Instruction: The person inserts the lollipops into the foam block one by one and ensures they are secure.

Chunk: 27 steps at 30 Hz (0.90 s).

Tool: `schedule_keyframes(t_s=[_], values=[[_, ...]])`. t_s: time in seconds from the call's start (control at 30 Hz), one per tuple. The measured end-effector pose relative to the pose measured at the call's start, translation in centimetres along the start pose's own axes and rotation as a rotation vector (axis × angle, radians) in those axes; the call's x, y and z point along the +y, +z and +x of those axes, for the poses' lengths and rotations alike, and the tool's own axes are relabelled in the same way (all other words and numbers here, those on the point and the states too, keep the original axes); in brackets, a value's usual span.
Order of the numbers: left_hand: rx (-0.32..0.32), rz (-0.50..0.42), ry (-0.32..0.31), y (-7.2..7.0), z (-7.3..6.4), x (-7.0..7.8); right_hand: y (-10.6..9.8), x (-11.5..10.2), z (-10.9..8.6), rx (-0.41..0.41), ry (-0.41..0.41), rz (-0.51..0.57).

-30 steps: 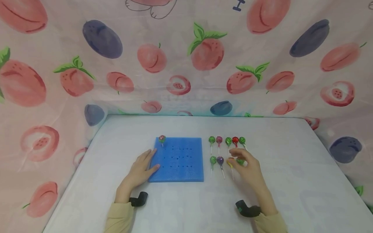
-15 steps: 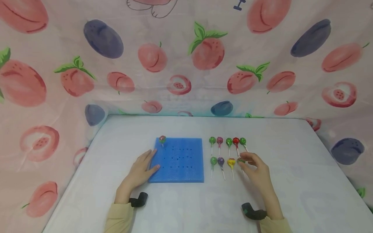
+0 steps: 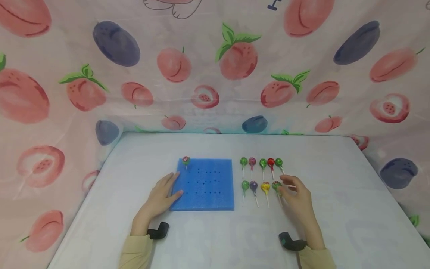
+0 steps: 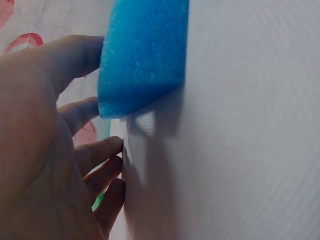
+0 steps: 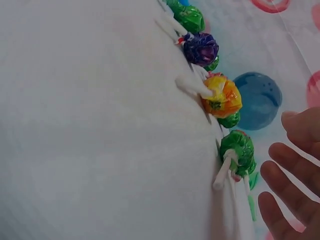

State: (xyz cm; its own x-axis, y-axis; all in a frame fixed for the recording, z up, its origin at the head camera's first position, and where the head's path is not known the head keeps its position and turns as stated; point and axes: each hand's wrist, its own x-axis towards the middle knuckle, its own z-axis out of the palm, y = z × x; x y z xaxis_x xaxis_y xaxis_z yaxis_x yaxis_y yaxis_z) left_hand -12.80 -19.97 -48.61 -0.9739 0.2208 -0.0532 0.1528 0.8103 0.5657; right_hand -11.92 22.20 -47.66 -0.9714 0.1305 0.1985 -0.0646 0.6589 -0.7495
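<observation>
A blue foam board [image 3: 211, 201] with rows of small holes lies left of centre. One lollipop [image 3: 186, 160] stands upright in its far left corner. My left hand [image 3: 159, 196] rests along the board's left edge, thumb on top; the left wrist view shows the foam's end [image 4: 142, 55] beside the thumb. My right hand [image 3: 297, 196] is beside the rightmost front-row lollipop, green-wrapped [image 3: 276, 185]. In the right wrist view its fingers [image 5: 285, 185] are spread apart from that green lollipop [image 5: 238, 152] and hold nothing. A yellow lollipop [image 3: 265, 187] lies left of it.
Between board and right hand lie a purple lollipop [image 3: 253, 185] and a green one [image 3: 245, 185]. Behind them is a back row of several, including a red one [image 3: 271, 162]. A fruit-print cloth [image 3: 205, 67] hangs behind the white table [image 3: 215, 239].
My right hand has moved right from the yellow lollipop to the rightmost green one, then drawn slightly off it. Both lollipops show more fully now. The left hand has stayed on the board.
</observation>
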Motion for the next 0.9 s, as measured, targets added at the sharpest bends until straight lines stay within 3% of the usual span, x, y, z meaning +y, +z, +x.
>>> schedule_keyframes(t_s=[0.2,0.57,0.9], values=[[-0.004,0.009,-0.004,-0.1,0.0,0.1,0.0,0.5,0.2,-0.059,0.094,0.019],[-0.002,0.007,-0.008,-0.3,0.0,0.2,0.6,0.8,0.4,-0.171,0.173,-0.058],[-0.005,0.006,-0.003,-0.2,0.0,0.0,1.4,0.4,0.5,-0.131,0.137,-0.168]])
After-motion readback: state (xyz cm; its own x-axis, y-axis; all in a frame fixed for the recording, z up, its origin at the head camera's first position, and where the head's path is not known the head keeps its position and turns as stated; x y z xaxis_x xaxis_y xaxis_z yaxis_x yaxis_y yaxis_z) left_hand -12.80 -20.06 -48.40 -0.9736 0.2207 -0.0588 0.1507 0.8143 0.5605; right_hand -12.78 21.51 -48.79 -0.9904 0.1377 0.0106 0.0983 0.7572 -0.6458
